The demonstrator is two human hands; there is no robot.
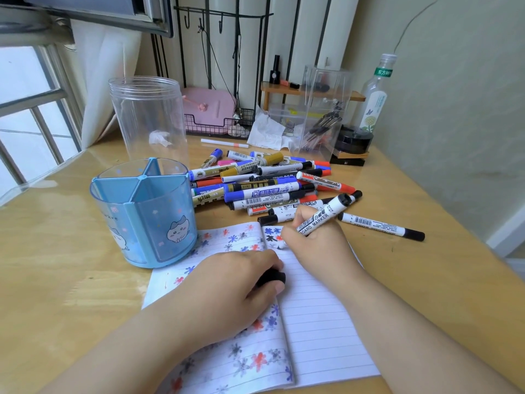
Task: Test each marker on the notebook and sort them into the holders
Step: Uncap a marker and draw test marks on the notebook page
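Right hand (pixel 312 237): curled round a white board marker (pixel 324 216) with a black end, tip down on the right page of the open notebook (pixel 321 322), beside small blue, black and red test marks. Marker tilted, its back end pointing up and away towards the pile.

Left hand (pixel 235 282): lying on the notebook across the fold, fingers curled round a black cap (pixel 271 277), thumb beneath it.

Notebook: flat on the wooden desk (pixel 56 265), left page covered in red, blue and black star-shaped marks, right page mostly bare lines.

Blue divided holder (pixel 143 211): standing at the notebook's far left corner, touching or overlapping its edge; nothing visible inside its compartments. Clear round jar (pixel 147 118) just behind it, a scrap of crumpled paper inside.

Pile of markers (pixel 272 180): heaped beyond the notebook, in blue, red, black and gold. One black-capped marker (pixel 380 226) lying alone to the right of the writing hand.
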